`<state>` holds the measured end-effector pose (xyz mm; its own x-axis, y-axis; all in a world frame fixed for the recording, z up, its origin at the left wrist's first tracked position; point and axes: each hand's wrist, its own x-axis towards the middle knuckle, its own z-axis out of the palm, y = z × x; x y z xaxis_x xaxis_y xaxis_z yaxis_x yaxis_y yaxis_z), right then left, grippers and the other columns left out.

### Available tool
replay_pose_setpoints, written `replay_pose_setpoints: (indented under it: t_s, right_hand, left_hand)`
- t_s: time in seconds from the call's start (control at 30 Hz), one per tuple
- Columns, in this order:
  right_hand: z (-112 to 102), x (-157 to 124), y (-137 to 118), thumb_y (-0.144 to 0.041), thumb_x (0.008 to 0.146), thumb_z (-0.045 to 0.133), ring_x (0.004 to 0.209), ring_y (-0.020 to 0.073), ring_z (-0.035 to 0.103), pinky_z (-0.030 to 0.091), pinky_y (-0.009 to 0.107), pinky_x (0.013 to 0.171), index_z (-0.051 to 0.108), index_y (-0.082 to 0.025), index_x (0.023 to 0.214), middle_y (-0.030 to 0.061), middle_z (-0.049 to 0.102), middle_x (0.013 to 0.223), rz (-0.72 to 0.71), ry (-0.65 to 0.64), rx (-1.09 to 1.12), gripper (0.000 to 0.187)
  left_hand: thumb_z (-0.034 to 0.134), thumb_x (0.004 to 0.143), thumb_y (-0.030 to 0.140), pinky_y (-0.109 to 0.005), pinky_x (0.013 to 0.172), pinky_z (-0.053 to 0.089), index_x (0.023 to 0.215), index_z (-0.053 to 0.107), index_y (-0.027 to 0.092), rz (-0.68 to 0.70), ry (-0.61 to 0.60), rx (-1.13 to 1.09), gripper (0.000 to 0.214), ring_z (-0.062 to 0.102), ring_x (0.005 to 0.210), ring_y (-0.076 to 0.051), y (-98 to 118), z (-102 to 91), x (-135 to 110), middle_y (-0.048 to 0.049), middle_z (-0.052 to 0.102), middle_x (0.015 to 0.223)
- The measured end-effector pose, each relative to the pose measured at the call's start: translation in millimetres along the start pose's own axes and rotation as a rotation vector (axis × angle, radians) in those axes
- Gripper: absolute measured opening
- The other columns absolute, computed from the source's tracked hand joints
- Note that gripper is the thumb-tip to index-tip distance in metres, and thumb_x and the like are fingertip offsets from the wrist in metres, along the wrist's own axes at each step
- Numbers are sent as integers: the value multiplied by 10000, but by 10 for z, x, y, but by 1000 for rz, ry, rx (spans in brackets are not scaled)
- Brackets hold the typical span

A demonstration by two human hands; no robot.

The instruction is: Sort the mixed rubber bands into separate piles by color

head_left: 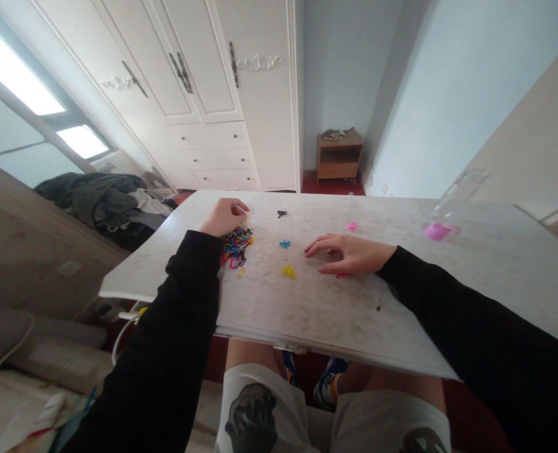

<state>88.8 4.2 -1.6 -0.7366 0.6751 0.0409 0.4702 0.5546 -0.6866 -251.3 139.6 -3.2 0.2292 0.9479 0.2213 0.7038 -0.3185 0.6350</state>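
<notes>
My left hand (225,216) is at the far edge of a mixed heap of small slim coloured pieces (237,244), too small to name. Its fingers are pinched, and a small yellow piece (246,220) shows at the fingertips. To the right lie little groups sorted by colour: black pieces (282,214), blue pieces (285,244), yellow pieces (289,271) and pink pieces (351,226). My right hand (349,253) rests palm down with its fingers spread, holding nothing. Red pieces (343,275) peek out from under it, partly hidden.
Everything lies on a white table (326,314). A clear bottle (460,192) and a pink rounded object (437,231) are at its far right. A dark speck (379,306) marks the near side. Beyond are a white wardrobe (207,135), a wooden nightstand (339,157) and piled clothes (104,201).
</notes>
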Motion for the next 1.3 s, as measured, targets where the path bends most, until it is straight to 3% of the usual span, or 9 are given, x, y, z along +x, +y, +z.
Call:
replay_pose_setpoints:
  t_s: [0.47, 0.73, 1.03, 1.13, 1.3]
  right_hand:
    - [-8, -2, -6, -426, 907, 695, 1302, 276, 608, 431, 447, 1153, 732, -176, 1248, 137, 680, 1372, -10, -12, -12, 425]
    - [3, 10, -2, -413, 908, 696, 1305, 273, 606, 430, 445, 1151, 735, -184, 1244, 130, 680, 1380, -12, -15, -17, 409]
    - [2, 9, 0, -410, 905, 701, 1292, 266, 617, 440, 436, 1142, 746, -192, 1222, 125, 689, 1368, -22, -7, -17, 388]
    - [0, 7, -3, -407, 905, 701, 1294, 265, 617, 439, 436, 1145, 746, -193, 1222, 124, 690, 1366, -24, -6, -16, 386]
    - [1, 6, -10, -401, 902, 702, 1299, 269, 612, 427, 439, 1158, 749, -182, 1213, 130, 688, 1368, -24, -7, -16, 383]
  left_hand:
    - [672, 620, 121, -316, 742, 592, 813, 712, 149, -31, -16, -124, 199, 714, 746, -179, 25, 20, 12, -56, 754, 787]
    - [665, 607, 97, -277, 655, 554, 835, 737, 151, -26, 2, -26, 245, 705, 733, -177, 62, 14, 1, -81, 777, 909]
    - [724, 627, 149, -288, 638, 539, 803, 722, 154, -45, 51, -24, 176, 715, 746, -206, 30, -6, -10, -82, 762, 859]
    - [751, 632, 178, -278, 618, 536, 811, 721, 149, 10, 1, -92, 184, 714, 735, -196, 76, 19, -23, -92, 769, 887]
    - [793, 597, 204, -290, 670, 571, 826, 735, 142, 168, -204, -184, 243, 696, 689, -175, 173, 124, -38, -61, 757, 772]
